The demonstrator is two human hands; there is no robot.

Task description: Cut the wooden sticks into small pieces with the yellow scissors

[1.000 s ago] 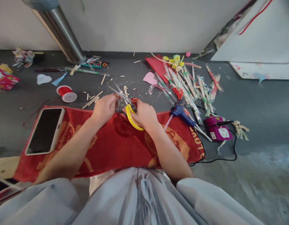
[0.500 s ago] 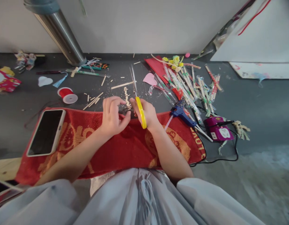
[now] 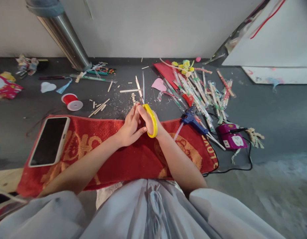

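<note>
My right hand [image 3: 151, 121] is closed around yellow-handled scissors [image 3: 152, 120], whose two blades point away from me and stand apart. Against it rests my left hand [image 3: 132, 127], fingertips touching near the scissors' pivot, thumb stretched out apart from the fingers. Nothing shows in the left hand, though its fingertips are partly hidden. Just beyond the hands lies a small row of short wooden pieces [image 3: 133, 97], the near end covered by my fingers. A thin wooden stick [image 3: 128, 91] lies crosswise by the scissor blade. Beneath my forearms is a red towel [image 3: 133, 159] with orange patterns.
To the left are a phone [image 3: 49, 141], a red ribbon spool [image 3: 71, 102], cut sticks [image 3: 100, 108] and a steel flask [image 3: 68, 43]. Rightward lie a blue glue gun [image 3: 192, 122], wrapped chopsticks [image 3: 198, 89], a pink paper heart [image 3: 158, 84] and a purple power block [image 3: 232, 136] with a black cord.
My left hand has moved right and now touches my right hand. The scissor blades, close together before, have spread apart.
</note>
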